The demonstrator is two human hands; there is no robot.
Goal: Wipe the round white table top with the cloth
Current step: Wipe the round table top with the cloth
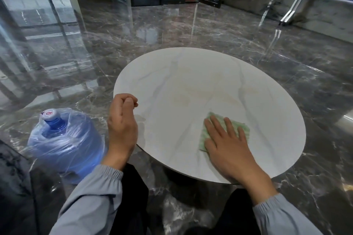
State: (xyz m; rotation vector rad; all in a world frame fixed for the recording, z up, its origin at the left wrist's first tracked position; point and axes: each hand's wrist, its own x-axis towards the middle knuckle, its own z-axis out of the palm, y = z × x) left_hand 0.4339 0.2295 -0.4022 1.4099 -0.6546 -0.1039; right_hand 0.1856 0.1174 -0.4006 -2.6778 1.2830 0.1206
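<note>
The round white table top (200, 86), marbled with faint grey veins and pale yellowish marks near its middle, fills the centre of the head view. A green checked cloth (242, 129) lies flat on its near right part. My right hand (227, 143) presses down on the cloth with the fingers spread flat, covering most of it. My left hand (122, 126) hovers at the table's near left edge, its fingers curled into a loose fist with nothing visible in them.
A blue water jug (65, 143) wrapped in clear plastic stands on the dark marble floor (191, 30) just left of the table. Glass walls rise at the left, dark doors and signs at the back. My knees sit under the near table edge.
</note>
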